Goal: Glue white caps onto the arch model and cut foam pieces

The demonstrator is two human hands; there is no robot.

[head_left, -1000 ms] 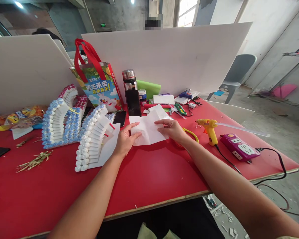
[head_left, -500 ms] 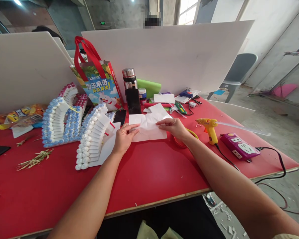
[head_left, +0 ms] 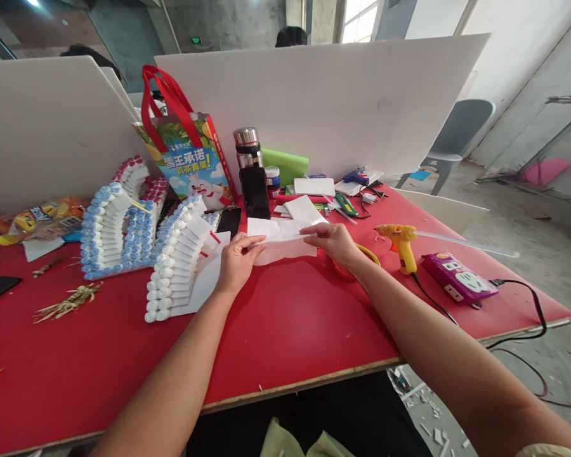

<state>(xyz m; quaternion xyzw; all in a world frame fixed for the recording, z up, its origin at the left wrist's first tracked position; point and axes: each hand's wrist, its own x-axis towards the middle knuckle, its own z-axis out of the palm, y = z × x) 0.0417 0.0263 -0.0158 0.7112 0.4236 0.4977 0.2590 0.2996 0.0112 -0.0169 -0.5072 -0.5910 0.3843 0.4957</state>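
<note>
A creased sheet of white paper (head_left: 282, 240) lies folded over on the red table (head_left: 285, 330), in front of me. My left hand (head_left: 236, 263) pinches its left edge between thumb and fingers. My right hand (head_left: 332, 242) grips its right edge, fingers curled over the fold. Just left of my left hand stands a curved model of white tubes with blue caps on a white card (head_left: 181, 266). A second such model (head_left: 117, 222) stands further left.
A yellow glue gun (head_left: 400, 242) and a purple power strip (head_left: 457, 279) lie to the right, cables trailing off the edge. A red-handled bag (head_left: 185, 152), steel flask (head_left: 247, 149), black phone (head_left: 229, 222) and craft tools sit behind. White boards wall the back.
The paper has been folded away from me, from a wide open sheet to a narrow strip. Both hands moved slightly further back with it, their fingers closing on its edges.
</note>
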